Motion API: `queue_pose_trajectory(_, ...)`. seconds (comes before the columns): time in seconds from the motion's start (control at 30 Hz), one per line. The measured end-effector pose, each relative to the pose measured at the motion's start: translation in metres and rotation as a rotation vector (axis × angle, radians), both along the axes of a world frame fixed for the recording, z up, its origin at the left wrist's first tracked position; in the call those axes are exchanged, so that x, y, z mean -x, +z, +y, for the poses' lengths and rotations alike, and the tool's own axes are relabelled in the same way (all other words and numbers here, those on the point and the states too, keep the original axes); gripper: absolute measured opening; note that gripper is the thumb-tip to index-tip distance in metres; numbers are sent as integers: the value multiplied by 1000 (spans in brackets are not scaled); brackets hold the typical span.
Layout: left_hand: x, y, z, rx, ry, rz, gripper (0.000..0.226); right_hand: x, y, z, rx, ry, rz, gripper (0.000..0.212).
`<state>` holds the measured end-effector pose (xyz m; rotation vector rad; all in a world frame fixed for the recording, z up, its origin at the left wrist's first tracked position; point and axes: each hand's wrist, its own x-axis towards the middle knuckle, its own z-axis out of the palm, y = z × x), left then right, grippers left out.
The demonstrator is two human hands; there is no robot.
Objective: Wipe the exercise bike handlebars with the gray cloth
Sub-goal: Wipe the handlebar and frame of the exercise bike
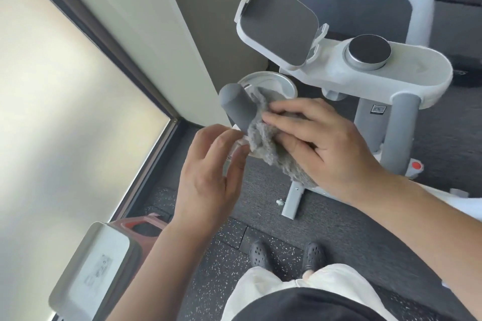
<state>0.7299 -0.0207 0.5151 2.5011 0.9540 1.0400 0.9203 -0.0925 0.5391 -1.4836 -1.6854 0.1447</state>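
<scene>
Gray cloth [271, 143], fuzzy and bunched, wraps the gray handlebar grip [236, 105] at frame center. Right hand [326, 146] grasps the cloth; left hand [211, 177] is released, fingertips beside it. White console [365, 73] upper right. Speckled rubber floor [216, 268]; window blind [65, 112] left.

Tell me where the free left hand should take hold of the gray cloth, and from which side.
Probably the loose fold of the gray cloth just below the gray handlebar grip, coming in from the left. The right hand covers the cloth's right and lower parts, while that fold bulges toward the open left hand.
</scene>
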Motion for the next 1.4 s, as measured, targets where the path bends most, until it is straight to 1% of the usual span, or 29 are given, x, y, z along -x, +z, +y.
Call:
queue_pose_trajectory(0.07,1,1,0,8,1,-1,22,11,12,19,-79,-8,14,28)
queue_pose_trajectory(0.1,1,1,0,13,3,-1,22,11,14,21,-86,-2,12,28)
queue_pose_trajectory(0.3,2,1,-1,16,18,-2,20,-9,-8,-33,132,13,-63,29)
queue_pose_trajectory(0.37,2,1,-2,16,9,-4,21,-4,-5,-26,100,-35,-42,28)
queue_pose_trajectory(0.43,3,2,-2,22,14,-2,23,8,6,-7,24,-74,-20,28)
queue_pose_trajectory(0.5,3,3,-1,11,15,12,25,16,13,4,-30,-86,-30,27)
queue_pose_trajectory(0.57,3,3,-1,-18,10,19,24,12,10,-4,21,-77,-48,28)
queue_pose_trajectory(0.67,1,5,-2,-83,-19,-5,22,-1,-3,-34,178,-79,-113,28)
queue_pose_trajectory(0.8,-3,2,-7,-142,-82,-33,22,-20,-14,-76,267,-151,-190,28)
queue_pose_trajectory(0.93,-7,-2,-9,-122,-44,-56,21,-29,-20,-107,293,-285,-183,29)
queue_pose_trajectory(1.03,-11,-4,-14,-101,-18,-55,21,-7,-22,-95,229,-339,-168,31)
queue_pose_trajectory(1.13,-13,-4,-17,-71,-6,-53,21,21,-16,-58,163,-287,-132,30)
queue_pose_trajectory(1.2,-12,-4,-17,-64,-12,-43,21,24,-10,-44,166,-241,-84,26)
queue_pose_trajectory(1.3,-11,-4,-16,-55,-8,-37,21,0,-11,-61,238,-171,-69,27)
queue_pose_trajectory(1.4,-12,-6,-16,-60,-6,-39,21,-21,-17,-91,279,-199,-113,29)
